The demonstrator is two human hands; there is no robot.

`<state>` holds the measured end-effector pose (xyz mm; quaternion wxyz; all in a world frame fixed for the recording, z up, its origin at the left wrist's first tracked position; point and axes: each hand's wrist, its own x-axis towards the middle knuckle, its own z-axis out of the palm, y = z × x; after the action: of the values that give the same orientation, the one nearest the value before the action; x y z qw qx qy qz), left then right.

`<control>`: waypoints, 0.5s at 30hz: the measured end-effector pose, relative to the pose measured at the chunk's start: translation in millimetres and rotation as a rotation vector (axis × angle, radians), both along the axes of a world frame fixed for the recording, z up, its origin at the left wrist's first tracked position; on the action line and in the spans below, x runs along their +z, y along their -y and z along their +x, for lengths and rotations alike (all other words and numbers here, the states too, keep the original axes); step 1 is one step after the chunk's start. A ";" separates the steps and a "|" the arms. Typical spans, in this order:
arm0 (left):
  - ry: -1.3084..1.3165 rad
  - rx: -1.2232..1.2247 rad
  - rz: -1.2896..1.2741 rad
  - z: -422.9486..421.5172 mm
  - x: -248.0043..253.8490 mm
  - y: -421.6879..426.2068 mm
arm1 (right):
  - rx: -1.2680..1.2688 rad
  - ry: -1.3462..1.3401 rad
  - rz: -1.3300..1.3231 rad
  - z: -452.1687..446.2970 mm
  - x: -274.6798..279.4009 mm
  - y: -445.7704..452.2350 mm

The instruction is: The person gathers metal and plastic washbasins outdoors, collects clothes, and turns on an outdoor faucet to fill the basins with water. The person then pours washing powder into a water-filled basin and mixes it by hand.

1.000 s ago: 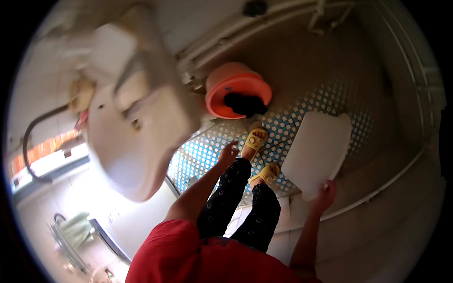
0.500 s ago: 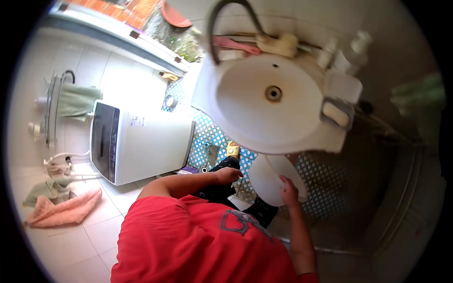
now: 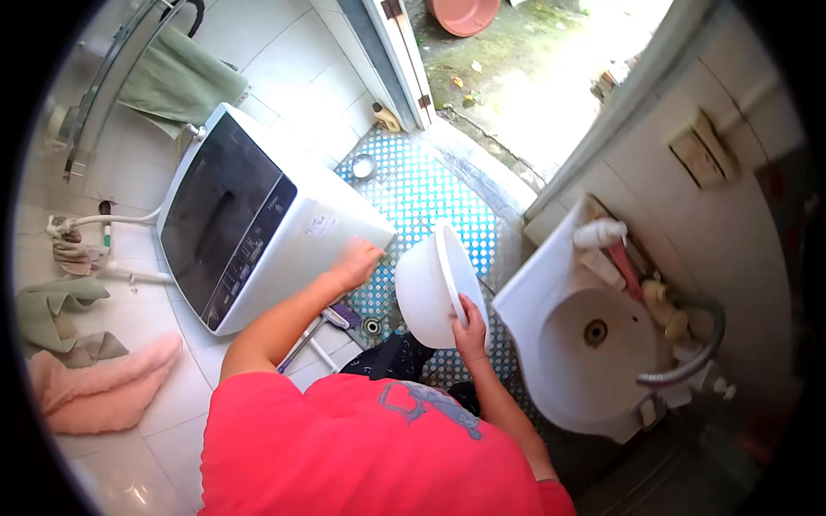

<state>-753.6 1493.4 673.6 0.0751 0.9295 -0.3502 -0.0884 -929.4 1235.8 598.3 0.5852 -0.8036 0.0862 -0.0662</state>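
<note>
My right hand (image 3: 469, 329) grips the rim of a white plastic basin (image 3: 422, 288), thumb over the edge. The basin is tipped on its side above the tiled floor, its opening turned to the right. My left hand (image 3: 357, 264) is apart from the basin, near the side of a white washing machine (image 3: 310, 193). Its fingers are curled in, and what they hold, if anything, is hidden. The washing machine's dark lid (image 3: 219, 202) is down.
A sink (image 3: 564, 361) with a curved faucet (image 3: 710, 335) stands on the right. An open doorway with a sill (image 3: 482, 168) lies ahead. On the floor are a small metal bowl (image 3: 364, 166), a bottle (image 3: 385, 118) and a purple brush (image 3: 342, 316). Towels (image 3: 112, 378) hang at left.
My view has turned right, toward the doorway. The basin, still in my right hand, has come away from beneath the sink and tilted. My left hand is now beside the washing machine.
</note>
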 end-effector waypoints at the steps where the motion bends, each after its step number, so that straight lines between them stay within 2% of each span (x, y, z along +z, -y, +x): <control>1: 0.003 0.012 -0.012 23.5 11.1 -13.1 | -0.035 0.004 0.132 28.4 -1.2 -3.9; 3: 0.224 -0.027 0.205 59.3 29.8 -35.3 | -0.075 0.014 0.417 78.9 2.4 -5.4; 4: 0.222 -0.029 0.201 73.3 36.4 -45.7 | -0.083 0.020 0.570 103.8 13.2 -3.5; 5: 0.197 -0.037 0.348 90.4 41.9 -54.0 | -0.097 0.000 0.679 126.6 25.3 -0.3; 6: 0.178 -0.049 0.496 105.3 47.0 -60.0 | -0.107 0.007 0.675 144.8 37.6 3.0; 7: 0.130 -0.082 0.534 117.9 49.0 -63.9 | -0.126 -0.034 0.710 164.0 48.2 7.8; 10: 0.069 -0.099 0.525 141.3 54.1 -60.4 | -0.176 -0.103 0.720 223.8 60.1 27.7; 12: 0.113 -0.089 0.508 163.5 56.9 -61.4 | -0.167 -0.184 0.629 259.4 61.9 46.4; 14: 0.088 -0.058 0.618 188.2 60.8 -68.0 | -0.224 -0.140 0.606 298.2 59.7 61.7; 15: -0.081 0.058 0.715 192.8 58.6 -67.6 | -0.229 -0.145 0.582 316.8 53.2 72.1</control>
<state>-560.8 1560.9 732.2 -0.2383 0.9023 -0.2674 -0.2398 -612.6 1163.7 651.6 0.7716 -0.5901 0.2329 -0.0470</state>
